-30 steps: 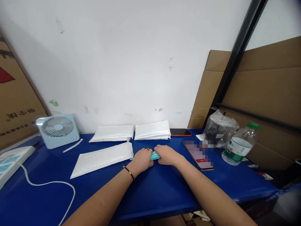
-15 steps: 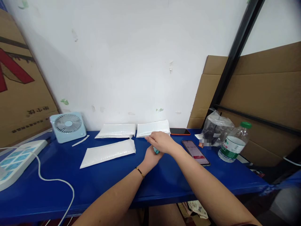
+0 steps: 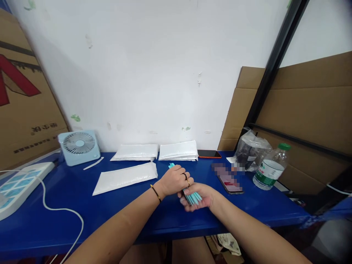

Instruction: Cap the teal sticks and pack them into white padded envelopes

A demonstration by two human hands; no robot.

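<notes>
A bundle of thin light-blue sticks (image 3: pixel 194 198) slants through both my hands above the blue table; I cannot make out exactly what they are. My left hand (image 3: pixel 173 180), with rings and a dark bracelet, is closed round the upper left part, and a few tips poke out past its knuckles. The lower right end lies in my right hand (image 3: pixel 205 194), whose thumb presses over it. The two hands touch. Closest to them on the table are a single white padded envelope (image 3: pixel 125 178) and a stack of white padded envelopes (image 3: pixel 178 150).
Another padded envelope stack (image 3: pixel 134 152) lies by the wall. To the left are a blue fan (image 3: pixel 79 147), a white power strip (image 3: pixel 23 187) and its cable. Two phones, one lit (image 3: pixel 231 181), a bagged cup (image 3: pixel 250 150) and a water bottle (image 3: pixel 269 168) are on the right.
My right hand has come down from on top to the lower right, and my left hand has turned over and moved up. The blue sticks, mostly covered before, now show.
</notes>
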